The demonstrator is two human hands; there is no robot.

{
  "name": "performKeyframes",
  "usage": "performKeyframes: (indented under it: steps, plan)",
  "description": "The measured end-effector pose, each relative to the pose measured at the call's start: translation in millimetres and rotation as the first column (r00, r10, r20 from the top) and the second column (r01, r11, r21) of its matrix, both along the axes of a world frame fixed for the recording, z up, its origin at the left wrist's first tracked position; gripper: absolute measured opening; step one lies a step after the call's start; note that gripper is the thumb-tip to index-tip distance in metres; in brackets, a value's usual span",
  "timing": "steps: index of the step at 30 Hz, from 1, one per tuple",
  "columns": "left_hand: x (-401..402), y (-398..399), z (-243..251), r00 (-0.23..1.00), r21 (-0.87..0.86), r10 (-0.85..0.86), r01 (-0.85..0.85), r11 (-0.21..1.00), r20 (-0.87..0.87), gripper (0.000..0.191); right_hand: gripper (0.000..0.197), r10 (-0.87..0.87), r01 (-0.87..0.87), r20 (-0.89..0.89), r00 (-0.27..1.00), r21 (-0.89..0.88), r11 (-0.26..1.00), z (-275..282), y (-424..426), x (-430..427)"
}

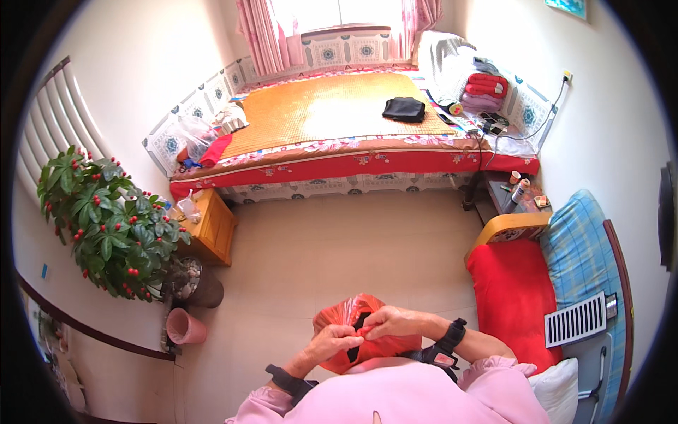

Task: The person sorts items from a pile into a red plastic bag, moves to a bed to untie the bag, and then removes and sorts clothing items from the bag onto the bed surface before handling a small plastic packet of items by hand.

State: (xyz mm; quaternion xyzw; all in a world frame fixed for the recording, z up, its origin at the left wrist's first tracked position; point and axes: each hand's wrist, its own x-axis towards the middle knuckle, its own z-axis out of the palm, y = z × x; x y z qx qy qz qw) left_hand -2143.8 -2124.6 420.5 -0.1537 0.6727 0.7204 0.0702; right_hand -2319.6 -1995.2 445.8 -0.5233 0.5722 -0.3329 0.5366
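Note:
Close in front of my body is a red plastic bag [344,312], with something black [362,319] showing through a gap near its top. My left hand [337,339] pinches the gathered plastic at the top of the bag. From the other side my right hand [391,320] grips the same bunched part, and the fingertips of both hands nearly meet. Black straps circle both wrists. What else lies inside the bag is hidden.
Ahead stands a raised bed with a woven mat [318,106] and a black bag [404,109]. To the left are a potted plant [111,222], a wooden cabinet [214,225] and a pink bin [185,326]. A red-covered seat [511,297] stands on the right.

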Motion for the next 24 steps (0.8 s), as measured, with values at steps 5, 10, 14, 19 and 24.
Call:
performKeyframes:
  steps: [5,10,14,19,24]
  plan:
    - [-136.0,-110.6,25.5,0.996,0.006,0.060,-0.060,0.998,0.060,0.018,0.025,0.048,-0.049,-0.015,0.999,-0.006,0.999,17.7,-121.9,-140.1]
    - [-231.1,-224.8,42.9,0.977,-0.024,0.212,-0.212,0.977,-0.003,0.016,0.022,0.132,-0.137,-0.044,0.990,-0.120,0.983,29.1,-257.4,-245.6]
    - [-304.4,-342.1,22.3,0.963,0.021,0.271,-0.270,0.963,-0.005,0.016,0.020,0.161,-0.167,-0.064,0.985,-0.109,0.980,20.4,-381.2,-319.7]
    - [-402.9,-510.9,12.2,0.970,0.003,0.242,-0.242,0.970,-0.003,0.018,0.019,0.093,-0.094,-0.014,0.996,-0.109,0.990,5.9,-547.4,-414.2]
    - [-500.8,-674.2,14.7,0.988,-0.088,0.135,-0.141,0.986,-0.073,0.017,0.018,-0.116,0.114,0.087,0.989,0.026,0.993,25.4,-685.4,-494.7]
